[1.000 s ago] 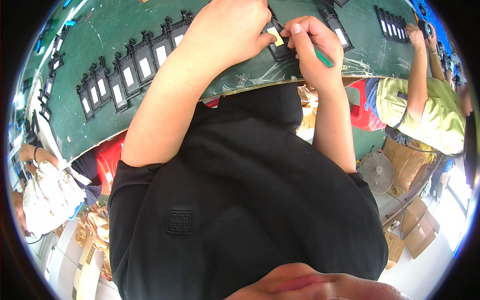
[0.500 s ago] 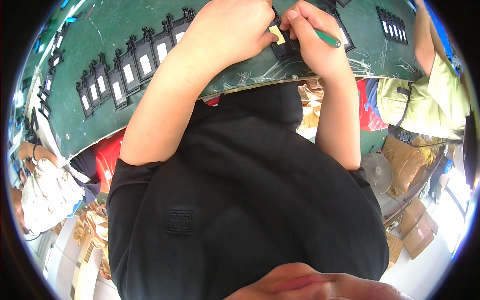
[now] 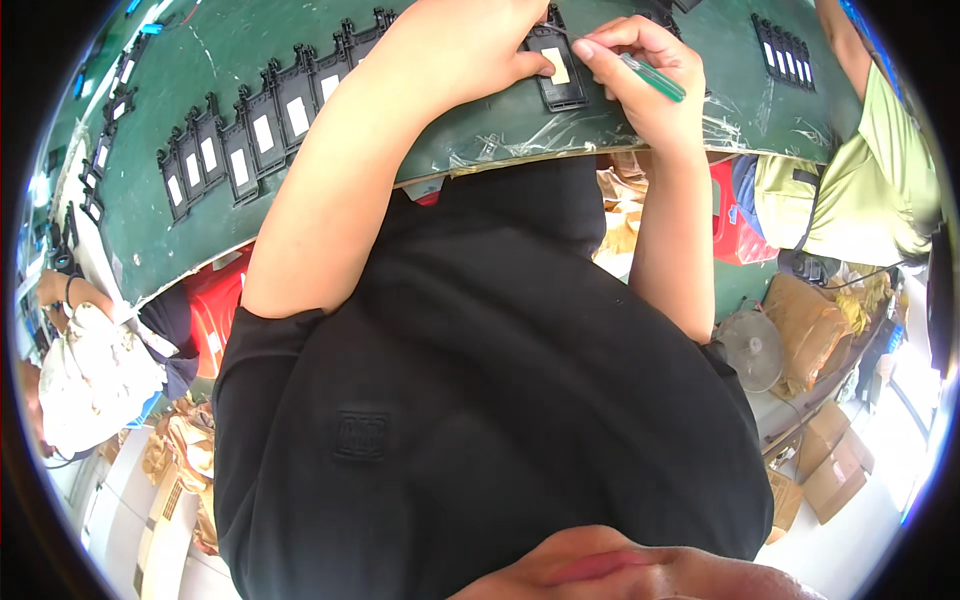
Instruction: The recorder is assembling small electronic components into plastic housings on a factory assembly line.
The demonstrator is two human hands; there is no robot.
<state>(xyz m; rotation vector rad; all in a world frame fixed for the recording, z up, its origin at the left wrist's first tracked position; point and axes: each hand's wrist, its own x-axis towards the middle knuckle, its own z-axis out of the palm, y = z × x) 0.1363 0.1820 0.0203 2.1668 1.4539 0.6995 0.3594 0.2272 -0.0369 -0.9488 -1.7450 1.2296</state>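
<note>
A black plastic part [image 3: 563,95] with a pale yellow label [image 3: 553,68] lies on the green worktop near its front edge. My left hand [image 3: 495,50] holds it from the left, thumb on the label's edge; the other fingers are mostly hidden behind the hand. In my right hand [image 3: 655,80] is a green-handled screwdriver [image 3: 655,78], gripped between thumb and fingers. Its handle slants down to the right, and its thin dark shaft reaches across the part's upper end. I cannot make out the tip.
A row of similar black parts with white labels [image 3: 263,133] runs along the worktop [image 3: 420,160] to my left. More black parts [image 3: 783,52] lie at the far right. Co-workers sit on both sides, one in a yellow-green shirt [image 3: 850,190]. A fan [image 3: 750,350] stands lower right.
My right hand has shifted slightly right and down, uncovering more of the part and the screwdriver's shaft. My left thumb stays at the label.
</note>
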